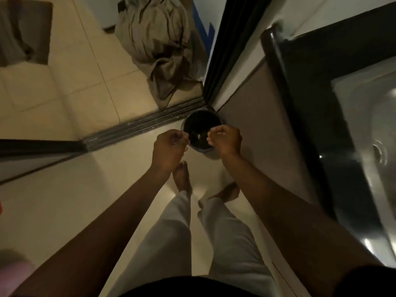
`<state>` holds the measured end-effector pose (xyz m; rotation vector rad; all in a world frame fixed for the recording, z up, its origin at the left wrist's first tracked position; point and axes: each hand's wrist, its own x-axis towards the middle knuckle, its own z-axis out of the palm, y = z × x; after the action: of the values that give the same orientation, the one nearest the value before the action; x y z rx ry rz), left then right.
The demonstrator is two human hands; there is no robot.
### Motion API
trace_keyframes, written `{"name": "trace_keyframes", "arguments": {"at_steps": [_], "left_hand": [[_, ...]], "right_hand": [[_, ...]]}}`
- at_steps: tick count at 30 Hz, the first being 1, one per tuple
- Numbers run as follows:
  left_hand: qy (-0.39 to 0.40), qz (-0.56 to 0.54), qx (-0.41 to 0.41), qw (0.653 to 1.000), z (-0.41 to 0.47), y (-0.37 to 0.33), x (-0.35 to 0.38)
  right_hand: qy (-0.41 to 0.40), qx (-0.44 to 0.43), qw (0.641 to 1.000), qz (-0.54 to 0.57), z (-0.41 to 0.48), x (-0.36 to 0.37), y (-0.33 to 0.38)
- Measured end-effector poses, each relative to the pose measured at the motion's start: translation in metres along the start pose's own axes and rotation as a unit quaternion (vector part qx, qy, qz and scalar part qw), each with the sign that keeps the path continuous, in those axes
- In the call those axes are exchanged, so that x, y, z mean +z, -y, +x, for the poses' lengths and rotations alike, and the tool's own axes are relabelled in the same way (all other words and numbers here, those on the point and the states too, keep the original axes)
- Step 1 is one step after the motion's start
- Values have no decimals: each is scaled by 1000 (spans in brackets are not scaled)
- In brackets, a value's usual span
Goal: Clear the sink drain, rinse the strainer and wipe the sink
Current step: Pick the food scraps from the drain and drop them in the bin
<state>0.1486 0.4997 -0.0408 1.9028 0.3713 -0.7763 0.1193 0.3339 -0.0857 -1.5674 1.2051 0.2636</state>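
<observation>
Left hand (169,146): hovered curled at bin (195,120) rim, grip contents unclear
Right hand (225,140): hovered curled over bin, contents unclear
Sink (353,93): sat in bench (310,71), right

Torso: dark, near-black top (192,286), only its lower edge in frame, blurred. Dark short sleeve (368,281) at the right upper arm; forearms (120,211) bare below it. Left hand (169,146) and right hand (225,140) bare. Small bright glint at a left finger; ring or not, cannot tell. Legs: loose white trousers (171,243), plain cloth, soft folds, hems ending at the ankle. Left foot (182,176) and right foot (227,191) bare.
</observation>
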Motion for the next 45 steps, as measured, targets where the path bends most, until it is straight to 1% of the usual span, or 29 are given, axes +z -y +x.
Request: {"name": "trace_keyframes", "arguments": {"at_steps": [5,7,11,15,19,25,28,34,37,39,42,45], "left_hand": [[-3,-10,-33,999,40,18,4],[1,-16,-36,999,49,19,2],[0,-33,-37,999,54,13,-4],[7,-33,-18,999,52,-1,-5],[19,-27,21,999,37,-25,-3],[52,-10,112,992,-21,-86,4],[72,10,158,985,-59,-118,11],[122,32,211,969,-118,-163,37],[162,20,239,957,-147,-181,62],[201,16,236,950,-165,-190,83],[258,20,240,936,-189,-200,120],[285,40,253,924,-210,-210,160]], "right_hand": [[-37,-18,993,-110,50,31,-9],[-41,-20,990,-135,61,36,-10],[-39,-19,989,-141,67,37,-7],[-46,-36,990,-129,58,25,2],[-63,-66,992,-83,23,3,18],[-66,-176,982,-8,-74,-56,53],[-69,-208,975,35,-124,-99,62],[-95,-216,959,155,-190,-179,61],[-133,-215,944,213,-209,-218,51],[-154,-213,933,247,-217,-245,42],[-207,-211,908,296,-227,-287,22],[-257,-192,886,337,-231,-329,2]]}}
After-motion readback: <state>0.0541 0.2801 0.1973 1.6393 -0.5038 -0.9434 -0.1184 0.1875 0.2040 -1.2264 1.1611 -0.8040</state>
